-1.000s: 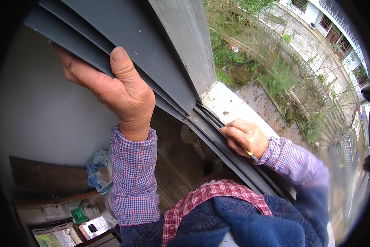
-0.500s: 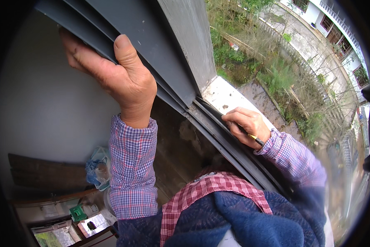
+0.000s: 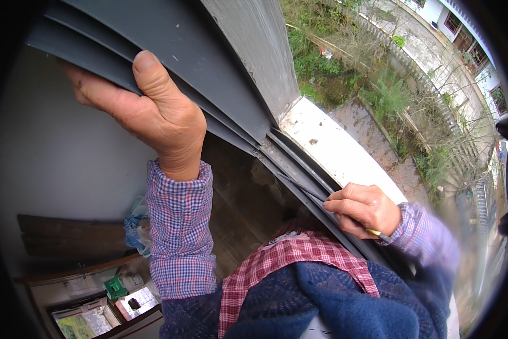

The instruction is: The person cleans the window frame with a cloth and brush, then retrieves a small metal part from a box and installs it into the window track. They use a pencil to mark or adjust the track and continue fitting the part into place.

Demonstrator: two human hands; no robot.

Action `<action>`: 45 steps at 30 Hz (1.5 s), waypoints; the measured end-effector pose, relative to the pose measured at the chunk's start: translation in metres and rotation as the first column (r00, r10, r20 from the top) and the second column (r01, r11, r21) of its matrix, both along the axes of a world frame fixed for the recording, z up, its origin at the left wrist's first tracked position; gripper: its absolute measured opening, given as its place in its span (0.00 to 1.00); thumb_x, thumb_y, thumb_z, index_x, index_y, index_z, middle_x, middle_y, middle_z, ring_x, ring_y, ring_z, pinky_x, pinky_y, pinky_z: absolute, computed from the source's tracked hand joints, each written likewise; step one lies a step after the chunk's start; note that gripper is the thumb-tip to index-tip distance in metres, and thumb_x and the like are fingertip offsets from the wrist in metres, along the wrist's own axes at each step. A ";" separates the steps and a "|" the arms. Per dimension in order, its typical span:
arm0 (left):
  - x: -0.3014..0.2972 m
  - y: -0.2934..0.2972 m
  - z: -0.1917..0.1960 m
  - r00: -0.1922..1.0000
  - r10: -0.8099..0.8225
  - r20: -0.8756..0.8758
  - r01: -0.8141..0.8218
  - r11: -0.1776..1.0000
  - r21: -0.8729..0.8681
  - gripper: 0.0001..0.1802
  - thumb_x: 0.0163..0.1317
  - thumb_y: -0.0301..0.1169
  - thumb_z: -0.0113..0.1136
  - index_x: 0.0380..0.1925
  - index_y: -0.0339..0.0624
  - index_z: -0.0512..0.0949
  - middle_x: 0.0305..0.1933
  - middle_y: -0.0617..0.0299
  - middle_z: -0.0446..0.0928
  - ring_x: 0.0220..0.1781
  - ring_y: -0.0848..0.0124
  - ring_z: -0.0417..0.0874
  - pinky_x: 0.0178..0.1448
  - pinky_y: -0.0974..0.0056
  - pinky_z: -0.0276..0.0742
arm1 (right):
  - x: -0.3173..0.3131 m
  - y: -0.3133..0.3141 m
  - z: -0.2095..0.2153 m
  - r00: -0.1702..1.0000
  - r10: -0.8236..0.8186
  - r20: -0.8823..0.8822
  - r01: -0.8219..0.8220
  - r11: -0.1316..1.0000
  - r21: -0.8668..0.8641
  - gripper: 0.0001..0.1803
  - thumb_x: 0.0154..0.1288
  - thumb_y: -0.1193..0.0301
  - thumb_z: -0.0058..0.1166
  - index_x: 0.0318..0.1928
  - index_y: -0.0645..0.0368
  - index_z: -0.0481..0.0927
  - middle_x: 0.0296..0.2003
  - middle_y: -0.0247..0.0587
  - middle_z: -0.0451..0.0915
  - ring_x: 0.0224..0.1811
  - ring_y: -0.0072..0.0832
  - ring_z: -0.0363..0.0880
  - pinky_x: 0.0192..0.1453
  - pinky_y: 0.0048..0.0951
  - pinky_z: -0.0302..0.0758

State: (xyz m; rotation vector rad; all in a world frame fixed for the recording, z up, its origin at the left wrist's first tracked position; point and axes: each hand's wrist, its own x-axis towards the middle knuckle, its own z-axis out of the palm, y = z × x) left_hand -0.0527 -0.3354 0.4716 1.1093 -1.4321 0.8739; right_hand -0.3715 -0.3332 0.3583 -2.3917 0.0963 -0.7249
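Note:
My left hand grips the edge of a dark grey metal window frame at the upper left. Its thumb lies on the frame's ridged face, and the fingertips are hidden behind the edge. In my right hand is a thin screwdriver with a yellow-and-black handle end sticking out behind the fist. Its dark slim shaft points up and left over the grooved lower window track. I cannot tell whether the tip touches the track.
A white, stained sill runs along the track's outer side, with plants and a paved yard beyond and below. A lighter grey upright meets the sill. Inside, a blue plastic bag and a dark wooden board sit by the wall.
My right hand has moved right and down along the track with the screwdriver, away from the frame's corner. The left hand still grips the frame and appears slightly farther left.

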 end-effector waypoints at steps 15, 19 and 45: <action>0.000 0.003 0.002 0.992 0.103 0.078 -0.103 0.995 -0.007 0.36 0.78 0.42 0.48 0.74 0.32 0.49 0.65 0.47 0.61 0.69 0.58 0.68 0.74 0.58 0.67 | 0.035 0.012 -0.007 0.993 0.002 -0.118 -0.040 0.947 -0.319 0.21 0.53 0.70 0.61 0.47 0.69 0.79 0.36 0.43 0.76 0.35 0.31 0.78 0.35 0.30 0.80; 0.001 0.003 0.003 0.986 0.118 0.117 -0.117 0.993 -0.015 0.36 0.78 0.42 0.49 0.75 0.33 0.48 0.65 0.47 0.60 0.70 0.58 0.66 0.75 0.57 0.66 | 0.056 0.020 -0.013 0.996 -0.048 -0.073 0.012 0.904 -0.428 0.20 0.56 0.70 0.55 0.46 0.71 0.78 0.35 0.42 0.75 0.35 0.31 0.77 0.36 0.29 0.80; 0.005 -0.012 -0.001 0.992 0.118 0.044 -0.109 0.978 -0.178 0.34 0.76 0.37 0.45 0.73 0.24 0.54 0.73 0.38 0.59 0.75 0.47 0.61 0.77 0.49 0.54 | 0.077 -0.010 0.028 0.983 -0.128 -0.129 0.148 0.976 0.159 0.06 0.61 0.78 0.54 0.39 0.65 0.81 0.31 0.50 0.79 0.35 0.48 0.82 0.41 0.42 0.80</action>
